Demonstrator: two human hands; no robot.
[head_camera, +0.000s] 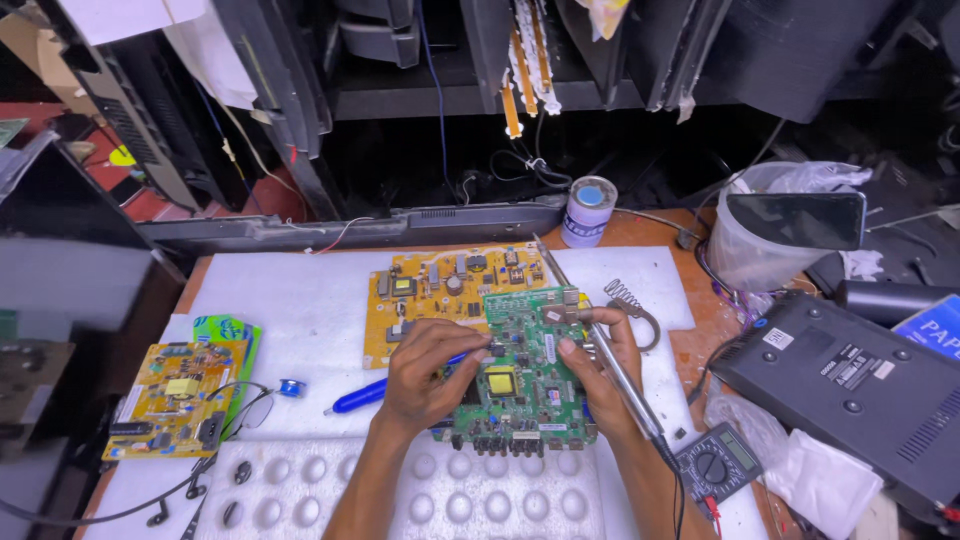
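The green circuit board (523, 370) lies in the middle of the desk (690, 335) on white foam, partly over a yellow board (440, 295); it looks light and stiff but fragile, so it is better to hold it by its bare edges. The left hand (430, 375) pinches something small at its upper left part, and the right hand (600, 370) grips a soldering iron (600, 345) at its right edge. Open room is mostly on the foam in front, because a multimeter (718, 462) and a black box (850, 385) crowd the right side.

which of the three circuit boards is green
The green circuit board in the middle, under both hands. The larger board behind it and the small board at the far left edge of the white mat are both yellow-orange.
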